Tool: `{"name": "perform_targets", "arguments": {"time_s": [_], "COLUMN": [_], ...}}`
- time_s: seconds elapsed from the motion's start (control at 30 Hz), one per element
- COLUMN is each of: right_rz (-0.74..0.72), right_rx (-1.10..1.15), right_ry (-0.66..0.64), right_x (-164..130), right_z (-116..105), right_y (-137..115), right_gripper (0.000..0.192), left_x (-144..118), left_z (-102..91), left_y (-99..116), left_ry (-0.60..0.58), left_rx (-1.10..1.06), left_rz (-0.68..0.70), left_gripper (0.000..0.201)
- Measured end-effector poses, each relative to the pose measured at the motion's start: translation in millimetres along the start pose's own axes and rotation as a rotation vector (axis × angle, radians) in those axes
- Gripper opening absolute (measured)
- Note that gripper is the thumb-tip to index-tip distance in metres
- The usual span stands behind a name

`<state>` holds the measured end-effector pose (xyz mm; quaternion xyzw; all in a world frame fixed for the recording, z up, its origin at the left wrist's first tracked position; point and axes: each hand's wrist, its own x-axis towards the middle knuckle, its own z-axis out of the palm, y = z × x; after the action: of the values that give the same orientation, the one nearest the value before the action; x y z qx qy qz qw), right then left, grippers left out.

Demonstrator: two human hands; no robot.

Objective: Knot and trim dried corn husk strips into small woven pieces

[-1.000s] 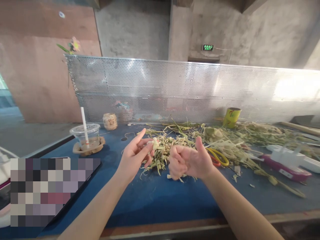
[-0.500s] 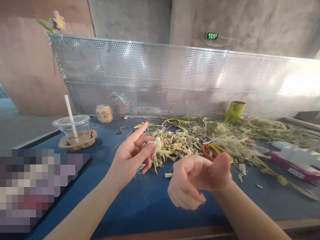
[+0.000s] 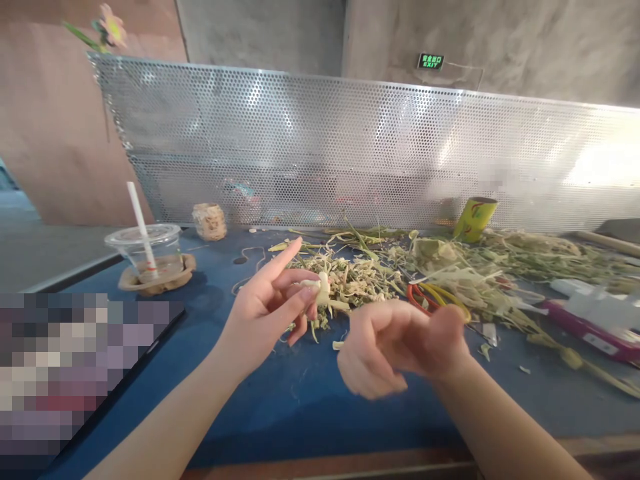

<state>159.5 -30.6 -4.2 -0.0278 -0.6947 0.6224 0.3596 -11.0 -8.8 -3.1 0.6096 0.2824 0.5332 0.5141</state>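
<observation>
Between the thumb and fingers of my left hand is a small pale piece of plant material, whitish and knobbly, with its index finger stretched out above. Part of the piece is hidden by the fingers. Just beyond it spreads a heap of dried plant scraps. To the right, my right hand hovers over the blue table, fingers loosely curled and thumb apart, with nothing visible in it. Behind that hand lie scissors with red and yellow handles.
At left are a lidded plastic cup with a straw in a cardboard holder, and a blurred-out flat screen. A twine roll, a tilted yellow-green can and a purple-and-white power strip surround the scraps. A perforated metal panel stands behind.
The view has shifted slightly. My left hand keeps its hold on the pale piece, which looks a little more upright. My right hand's fingers have moved slightly and look blurred.
</observation>
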Motion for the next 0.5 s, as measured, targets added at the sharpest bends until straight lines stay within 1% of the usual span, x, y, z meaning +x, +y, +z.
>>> {"name": "perform_targets", "arguments": {"time_s": [0.07, 0.13, 0.17, 0.2, 0.23, 0.27, 0.3, 0.37, 0.4, 0.5], "right_rz": [-0.070, -0.105, -0.096, -0.069, -0.020, 0.037, 0.104, 0.220, 0.251, 0.266], "right_rx": [-0.129, -0.246, -0.307, -0.378, -0.451, -0.512, -0.546, -0.546, -0.534, -0.502], "right_ry": [0.326, 0.658, 0.764, 0.820, 0.823, 0.784, 0.720, 0.596, 0.563, 0.556], "right_x": [3.7, 7.1, 8.3, 9.0, 9.4, 9.5, 9.6, 9.9, 10.3, 12.2], "right_z": [-3.5, -8.2, -10.2, -11.6, -12.2, -12.0, -11.2, -8.7, -7.6, -7.3], "right_y": [2.7, 5.7, 7.1, 8.4, 9.5, 10.5, 11.6, 13.9, 15.1, 18.5], "right_gripper": [0.041, 0.029, 0.026, 0.024, 0.023, 0.024, 0.025, 0.029, 0.030, 0.031], "left_x": [-0.1, -0.7, -1.0, -1.3, -1.5, -1.5, -1.4, -0.8, -0.3, 1.0], "left_z": [-1.1, -1.5, -1.5, -1.4, -1.3, -1.3, -1.2, -1.5, -1.7, -2.9], "left_y": [-0.1, 1.6, 2.9, 4.2, 5.3, 5.9, 6.0, 4.4, 2.9, -2.1], "left_ry": [-0.002, 0.022, 0.030, 0.027, 0.011, -0.014, -0.042, -0.073, -0.072, -0.034], "left_rx": [0.023, 0.057, 0.073, 0.086, 0.094, 0.097, 0.095, 0.087, 0.084, 0.090], "left_rz": [0.011, 0.023, 0.026, 0.023, 0.014, 0.001, -0.015, -0.036, -0.035, 0.003], "left_gripper": [0.070, 0.067, 0.066, 0.067, 0.068, 0.070, 0.073, 0.079, 0.082, 0.093]}}
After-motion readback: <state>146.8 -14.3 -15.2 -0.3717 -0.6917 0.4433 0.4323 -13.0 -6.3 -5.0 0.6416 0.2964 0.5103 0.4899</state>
